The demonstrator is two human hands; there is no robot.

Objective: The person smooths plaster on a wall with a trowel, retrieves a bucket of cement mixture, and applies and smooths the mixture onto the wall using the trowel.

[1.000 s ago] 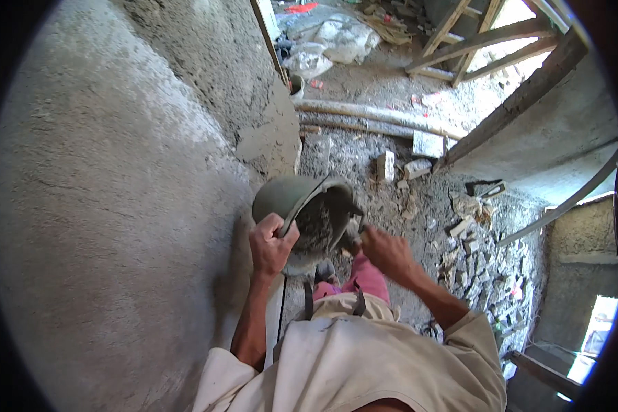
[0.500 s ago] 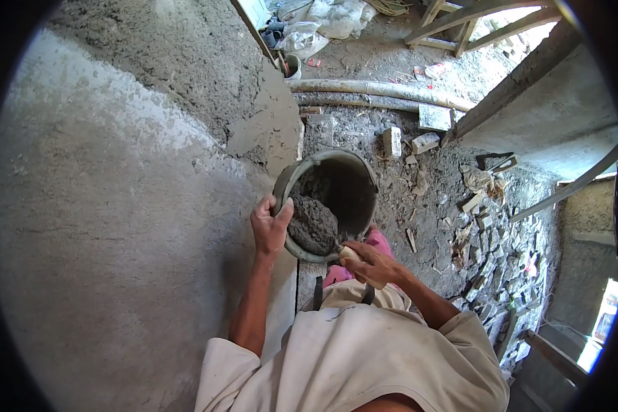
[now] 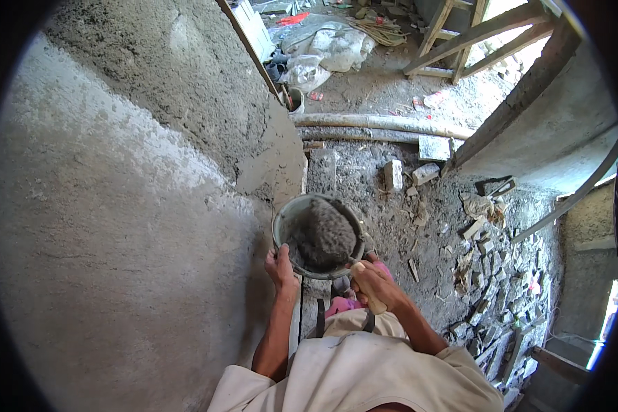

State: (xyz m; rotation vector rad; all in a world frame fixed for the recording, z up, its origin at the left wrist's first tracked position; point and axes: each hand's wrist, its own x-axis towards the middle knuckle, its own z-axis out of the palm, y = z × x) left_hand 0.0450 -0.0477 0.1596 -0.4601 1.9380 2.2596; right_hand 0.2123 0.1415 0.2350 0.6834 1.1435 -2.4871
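Observing remotely, I find the bucket point(image 3: 290, 222) held mouth-up before the person's waist, just beside the plastered wall point(image 3: 137, 261); whether anything supports it from below, I cannot tell. The left hand point(image 3: 280, 269) pinches the near-left rim, thumb at the edge, presumably to steady the bucket against the tool's push. The right hand point(image 3: 382, 285) is wrapped around a pale wooden handle point(image 3: 373, 301) at the near-right rim, an angle that, in my judgement, sets the tool beneath the load. A mound of wet grey mortar point(image 3: 333, 233) stands in the bucket; its outline is blurred and the blade is hidden. Compared with the frame half a second earlier, I note the mound toward the right side rather than beside the left hand, and more of the handle exposed.
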